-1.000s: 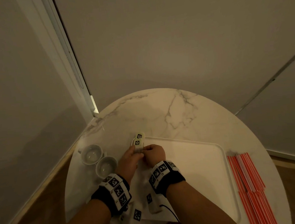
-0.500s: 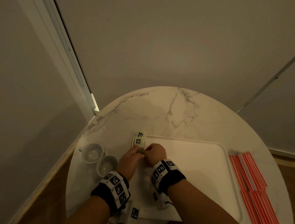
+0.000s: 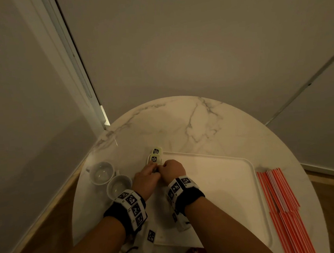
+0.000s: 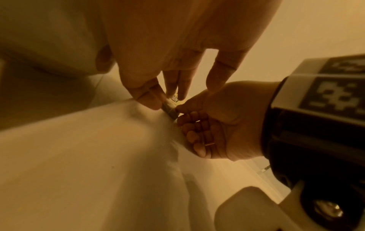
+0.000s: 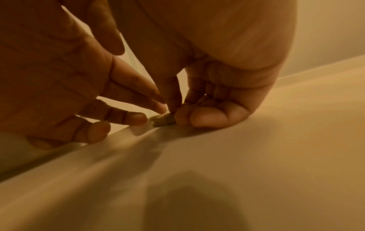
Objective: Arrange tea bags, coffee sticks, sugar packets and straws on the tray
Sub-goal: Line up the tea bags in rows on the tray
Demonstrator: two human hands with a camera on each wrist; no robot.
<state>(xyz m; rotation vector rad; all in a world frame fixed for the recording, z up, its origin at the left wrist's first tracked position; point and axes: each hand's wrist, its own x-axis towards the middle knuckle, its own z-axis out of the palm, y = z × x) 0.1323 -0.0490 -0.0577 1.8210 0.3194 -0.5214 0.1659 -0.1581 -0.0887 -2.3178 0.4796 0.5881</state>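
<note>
Both hands meet at the tray's [image 3: 216, 174] near-left corner: left hand [image 3: 145, 177] and right hand [image 3: 172, 170] each pinch the same small tea bag [image 4: 169, 107] between thumb and fingertips, right on the rim. Two more tea bags [image 3: 154, 156] lie just beyond the fingertips, long axis pointing away. Red straws [image 3: 281, 197] sit well to the right on the tabletop [image 3: 182, 123], nearer the right hand.

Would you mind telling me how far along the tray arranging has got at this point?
Early stage. Two tea bags already lie in a row at the tray's far left corner. In hand: the left hand and right hand together pinch a third small packet at the tray's edge. Left: the red straws lie on the table outside the tray, most of which is bare; coffee sticks and sugar are not clearly visible.
</note>
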